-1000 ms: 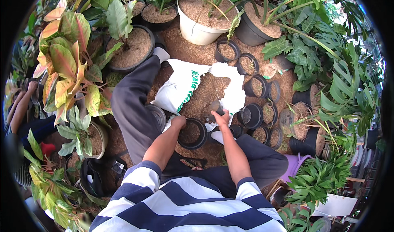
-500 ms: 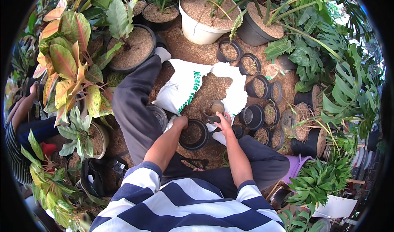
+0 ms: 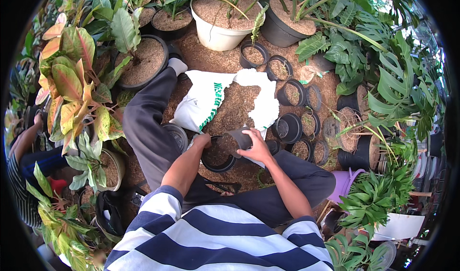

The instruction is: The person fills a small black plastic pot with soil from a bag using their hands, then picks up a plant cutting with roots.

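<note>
Grasping in right hand (image 3: 257,148) a small dark pot (image 3: 234,140), tilted over black nursery pot (image 3: 219,167); keeping left hand (image 3: 201,140) at latter's rim, cannot tell if gripping. Probably light, fairly stiff; best held around sidewall.

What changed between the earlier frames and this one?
The right hand brought the small dark container leftward and toward the person, from beside the brown soil to the black pot's right edge, tipping it. Nothing was let go. The left hand stays at the pot's rim; the white sack lies as before.
</note>
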`<state>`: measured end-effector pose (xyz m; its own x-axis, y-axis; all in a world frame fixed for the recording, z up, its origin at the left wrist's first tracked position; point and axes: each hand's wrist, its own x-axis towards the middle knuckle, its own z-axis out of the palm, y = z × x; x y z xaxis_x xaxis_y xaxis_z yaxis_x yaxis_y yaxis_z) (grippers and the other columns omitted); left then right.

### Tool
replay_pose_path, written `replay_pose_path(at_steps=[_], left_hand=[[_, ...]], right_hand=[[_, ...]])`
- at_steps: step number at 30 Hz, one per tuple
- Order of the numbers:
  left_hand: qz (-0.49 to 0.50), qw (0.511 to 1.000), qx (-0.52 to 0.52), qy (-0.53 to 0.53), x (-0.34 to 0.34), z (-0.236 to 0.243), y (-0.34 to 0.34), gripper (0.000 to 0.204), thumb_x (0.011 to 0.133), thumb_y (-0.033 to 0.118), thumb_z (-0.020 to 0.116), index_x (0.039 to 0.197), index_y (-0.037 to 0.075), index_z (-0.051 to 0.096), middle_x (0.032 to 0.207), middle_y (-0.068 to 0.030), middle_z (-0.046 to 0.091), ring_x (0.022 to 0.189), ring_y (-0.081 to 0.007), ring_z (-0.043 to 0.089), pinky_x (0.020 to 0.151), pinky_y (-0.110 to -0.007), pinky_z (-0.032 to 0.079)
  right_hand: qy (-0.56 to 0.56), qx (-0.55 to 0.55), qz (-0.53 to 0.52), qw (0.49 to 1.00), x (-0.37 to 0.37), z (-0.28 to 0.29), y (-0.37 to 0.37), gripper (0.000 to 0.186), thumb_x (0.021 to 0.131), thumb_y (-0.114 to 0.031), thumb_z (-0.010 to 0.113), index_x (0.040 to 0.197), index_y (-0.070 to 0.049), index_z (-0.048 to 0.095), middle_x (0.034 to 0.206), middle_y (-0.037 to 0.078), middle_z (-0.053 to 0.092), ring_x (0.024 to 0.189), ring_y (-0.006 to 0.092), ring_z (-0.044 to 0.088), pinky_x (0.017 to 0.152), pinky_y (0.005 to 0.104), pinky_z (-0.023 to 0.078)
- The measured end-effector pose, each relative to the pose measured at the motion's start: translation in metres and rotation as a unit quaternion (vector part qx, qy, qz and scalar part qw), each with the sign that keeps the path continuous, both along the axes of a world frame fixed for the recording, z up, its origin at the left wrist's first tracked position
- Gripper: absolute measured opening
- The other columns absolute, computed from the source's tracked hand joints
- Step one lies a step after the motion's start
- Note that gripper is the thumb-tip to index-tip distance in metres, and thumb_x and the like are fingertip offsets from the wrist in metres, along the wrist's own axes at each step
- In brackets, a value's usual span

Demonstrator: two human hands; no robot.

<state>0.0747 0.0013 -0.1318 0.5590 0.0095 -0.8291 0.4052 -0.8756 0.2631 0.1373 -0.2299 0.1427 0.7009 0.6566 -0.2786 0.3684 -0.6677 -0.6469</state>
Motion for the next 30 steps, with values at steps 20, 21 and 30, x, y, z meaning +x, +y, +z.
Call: replay_pose_path(at_steps=[20, 21, 30], left_hand=[[0.487, 0.729, -0.251, -0.411, 0.040, 0.085, 0.017, 0.094, 0.076, -0.001, 0.060, 0.149, 0.001, 0.003, 0.152, -0.0254, 0.018, 0.123, -0.0389, 0.048, 0.102, -0.039, 0.042], [0.493, 0.722, -0.260, -0.411, 0.039, 0.087, 0.016, 0.094, 0.076, -0.002, 0.060, 0.150, 0.003, 0.001, 0.152, -0.0252, 0.018, 0.123, -0.0383, 0.048, 0.101, -0.039, 0.043], [0.551, 0.656, -0.360, -0.371, 0.042, 0.108, 0.016, 0.099, 0.078, -0.004, 0.058, 0.149, 0.015, -0.009, 0.149, -0.0256, 0.027, 0.117, -0.0335, 0.054, 0.092, -0.036, 0.048]], right_hand=[[-0.014, -0.036, 0.003, 0.999, -0.017, -0.001, 0.007, 0.082, 0.062, -0.038, 0.082, 0.132, -0.015, 0.046, 0.142, 0.020, 0.033, 0.126, 0.0391, 0.043, 0.102, 0.0443, 0.041], [-0.015, -0.041, 0.008, 0.999, -0.018, -0.001, 0.008, 0.082, 0.062, -0.037, 0.082, 0.132, -0.015, 0.046, 0.142, 0.020, 0.033, 0.126, 0.0392, 0.043, 0.102, 0.0443, 0.040], [-0.055, -0.064, 0.028, 0.996, -0.027, 0.009, 0.018, 0.081, 0.062, -0.035, 0.082, 0.132, -0.017, 0.047, 0.143, 0.019, 0.032, 0.130, 0.0401, 0.038, 0.103, 0.0467, 0.040]])
